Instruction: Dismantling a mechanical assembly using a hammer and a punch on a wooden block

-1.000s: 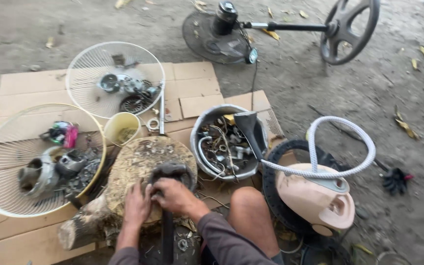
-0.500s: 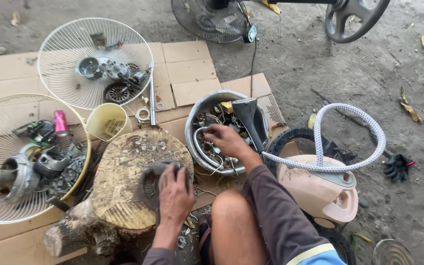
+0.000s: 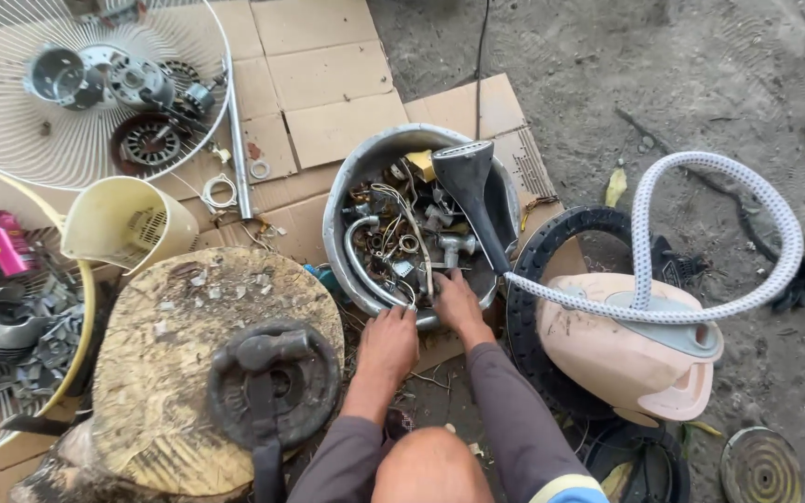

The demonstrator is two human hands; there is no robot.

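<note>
A grey metal basin point(image 3: 337, 210) full of scrap wires, fittings and a black nozzle-shaped piece point(image 3: 472, 191) stands on cardboard in front of me. My left hand point(image 3: 388, 340) rests on the basin's near rim with its fingers curled over it. My right hand point(image 3: 458, 303) reaches over the same rim, fingertips down among the small metal parts; whether it grips one is hidden. A dark round motor-like part point(image 3: 272, 377) lies untouched on the wooden stump point(image 3: 170, 373) to the left of my hands.
A pink steamer body point(image 3: 607, 349) with a white hose point(image 3: 775, 214) lies on a black ring point(image 3: 533, 279) at the right. At the left are white fan guards point(image 3: 11, 102) holding motor parts, a yellow cup point(image 3: 118, 224) and a metal tube point(image 3: 237, 158). Dirt ground lies beyond.
Both hands left the dark round part on the stump. The right hand went to the basin first, then the left followed to its rim. The view moved closer to the basin.
</note>
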